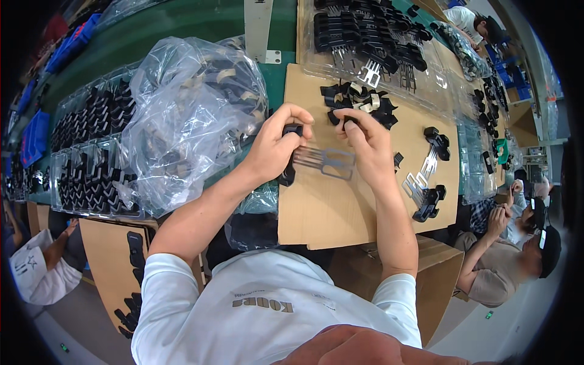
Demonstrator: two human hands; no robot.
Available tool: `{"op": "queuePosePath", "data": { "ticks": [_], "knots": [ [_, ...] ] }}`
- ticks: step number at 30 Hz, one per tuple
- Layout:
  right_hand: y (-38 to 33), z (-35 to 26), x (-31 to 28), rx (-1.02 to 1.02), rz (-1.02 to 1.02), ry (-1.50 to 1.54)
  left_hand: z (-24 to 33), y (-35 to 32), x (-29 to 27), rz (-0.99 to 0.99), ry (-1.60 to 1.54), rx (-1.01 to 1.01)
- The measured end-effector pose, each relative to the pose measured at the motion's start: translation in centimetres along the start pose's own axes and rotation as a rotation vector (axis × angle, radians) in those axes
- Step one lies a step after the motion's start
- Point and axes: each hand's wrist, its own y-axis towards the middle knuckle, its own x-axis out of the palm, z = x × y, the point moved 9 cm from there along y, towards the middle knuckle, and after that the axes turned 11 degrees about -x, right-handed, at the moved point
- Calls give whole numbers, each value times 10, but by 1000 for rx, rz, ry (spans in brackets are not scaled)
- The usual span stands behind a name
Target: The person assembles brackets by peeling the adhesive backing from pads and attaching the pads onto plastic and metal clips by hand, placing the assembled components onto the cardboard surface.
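My left hand (271,149) is closed around a black plastic part with flat metal prongs (287,175). The prongs point right, toward my other hand, and look slightly blurred. Between the thumb and fingers of my right hand (372,146) is a small black piece (349,120), mostly hidden by the fingertips. Both hands are raised over a cardboard sheet (322,222), a short gap between them. Beyond the right hand lies a loose pile of small black and beige curved pieces (360,99). Two more pronged black parts (437,143) rest on the cardboard to its right.
A crumpled clear plastic bag (182,115) stands left of my left arm, beside clear trays of black parts (91,179). Farther off, another clear tray (438,100) carries many pronged parts. A metal post (258,27) rises at the back. Several people sit or stand nearby.
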Motion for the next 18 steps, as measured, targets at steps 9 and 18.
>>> {"op": "queuePosePath", "data": {
  "ticks": [9,18],
  "knots": [
    [-9,31,-4,109,158,516,-2,3,7,7,-125,97],
    [-12,22,-6,30,235,475,8,-2,8,-15,18,-18]
  ]
}}
